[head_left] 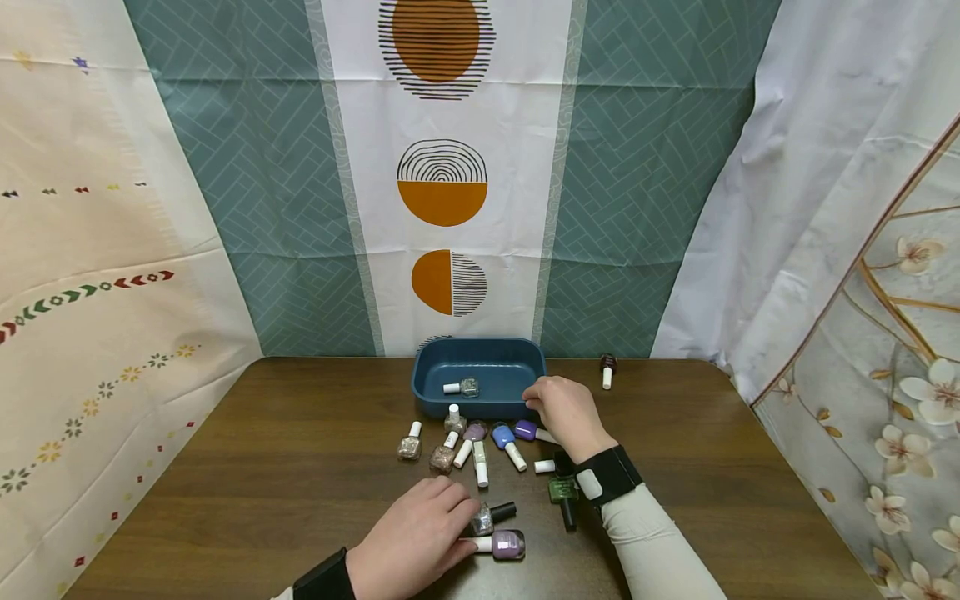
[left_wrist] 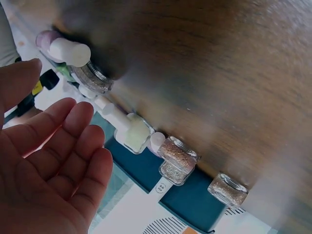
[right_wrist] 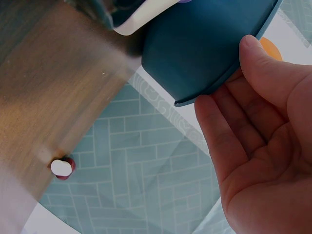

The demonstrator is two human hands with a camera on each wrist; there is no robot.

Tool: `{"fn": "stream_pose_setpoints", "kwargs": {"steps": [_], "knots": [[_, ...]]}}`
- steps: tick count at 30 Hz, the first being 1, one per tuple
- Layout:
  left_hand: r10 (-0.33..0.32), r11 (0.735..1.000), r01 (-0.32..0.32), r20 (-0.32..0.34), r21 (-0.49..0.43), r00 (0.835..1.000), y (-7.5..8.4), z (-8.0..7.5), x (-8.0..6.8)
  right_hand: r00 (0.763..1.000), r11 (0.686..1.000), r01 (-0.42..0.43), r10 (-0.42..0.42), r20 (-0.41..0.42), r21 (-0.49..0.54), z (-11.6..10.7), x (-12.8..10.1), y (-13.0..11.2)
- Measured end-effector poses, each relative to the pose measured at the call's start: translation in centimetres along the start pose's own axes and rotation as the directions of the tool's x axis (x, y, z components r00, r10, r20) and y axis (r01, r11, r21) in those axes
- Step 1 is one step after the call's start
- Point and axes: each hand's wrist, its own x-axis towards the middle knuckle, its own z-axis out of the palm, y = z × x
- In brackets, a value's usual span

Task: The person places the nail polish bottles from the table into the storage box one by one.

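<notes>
Nearest, the left hand [head_left: 412, 540] lies flat, fingers relaxed, over a silver glitter bottle [head_left: 483, 518], with a mauve bottle [head_left: 504, 545] just beside it on the tabletop [head_left: 225, 467]. Farther back, the right hand [head_left: 564, 412], fingers straight, seems to touch the blue tray's [head_left: 480, 406] near rim; one small bottle [head_left: 462, 387] lies inside the tray.

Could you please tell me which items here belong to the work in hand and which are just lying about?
In hand:
- blue plastic tray, at the right hand
- glittery polish bottle with black cap, by the left hand
- mauve polish bottle with white cap

Lying about:
- dark red polish bottle
- patterned curtains
</notes>
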Motion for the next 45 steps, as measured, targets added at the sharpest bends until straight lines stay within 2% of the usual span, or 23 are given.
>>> {"fn": "stream_pose_setpoints", "kwargs": {"steps": [13, 19, 24, 34, 45], "knots": [[0.02, 0.999, -0.02, -0.001, 0.025, 1.0, 0.1, 0.8, -0.2, 1.0, 1.0, 0.0, 0.0, 0.004, 0.003, 0.0, -0.1, 0.0], [-0.006, 1.0, 0.006, 0.031, 0.01, 0.999, 0.1, 0.8, -0.1, 1.0, 1.0, -0.004, 0.004, 0.006, 0.0, 0.0, 0.0, 0.0], [-0.008, 1.0, 0.008, 0.027, 0.015, 1.0, 0.1, 0.9, -0.1, 1.0, 1.0, -0.006, 0.006, -0.001, 0.003, 0.1, 0.0, 0.0], [-0.015, 0.999, 0.017, 0.077, -0.028, 0.997, 0.0, 1.1, -0.2, 1.0, 1.0, -0.006, 0.006, 0.001, 0.007, 0.1, 0.0, 0.1], [0.008, 1.0, -0.008, 0.065, 0.007, 0.998, 0.1, 1.3, -0.2, 1.0, 1.0, -0.015, 0.015, 0.006, 0.006, 0.0, 0.1, 0.0]]}}
